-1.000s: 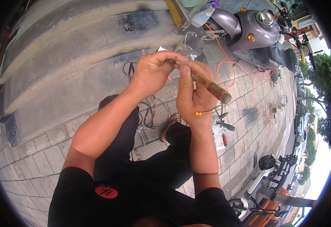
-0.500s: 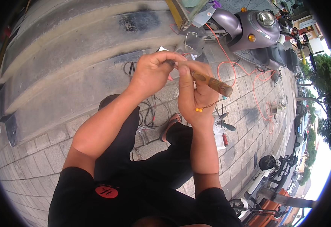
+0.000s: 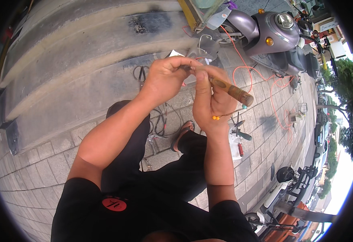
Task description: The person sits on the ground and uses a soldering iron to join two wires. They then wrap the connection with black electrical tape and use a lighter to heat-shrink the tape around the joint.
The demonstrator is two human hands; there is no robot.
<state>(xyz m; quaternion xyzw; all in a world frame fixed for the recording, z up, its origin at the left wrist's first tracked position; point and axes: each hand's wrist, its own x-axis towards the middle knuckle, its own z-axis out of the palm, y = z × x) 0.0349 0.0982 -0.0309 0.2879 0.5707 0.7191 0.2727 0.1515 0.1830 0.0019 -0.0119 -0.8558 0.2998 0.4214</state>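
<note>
My right hand [image 3: 208,107] is closed around a round, brown wooden-handled tool [image 3: 235,92]; the handle's blunt end sticks out to the right. Its working end points toward my left hand and is mostly hidden by fingers. On my right wrist hangs a thin cord with yellow beads [image 3: 216,117]. My left hand [image 3: 162,78] is closed too, with thumb and fingers pinched near the front of the tool. A thin dark piece shows between the fingertips, too small to make out. The two hands nearly touch in front of me, above the pavement.
Stone steps [image 3: 104,44] rise at the left and far side. Dark cables [image 3: 160,123] and pliers [image 3: 157,137] lie by my sandalled foot. A white tray [image 3: 235,147] with tools stands right of it. Beyond are a purple scooter [image 3: 275,32] and an orange cord [image 3: 272,97].
Both hands and the wooden-handled tool have shifted slightly to the right. Both grips look the same.
</note>
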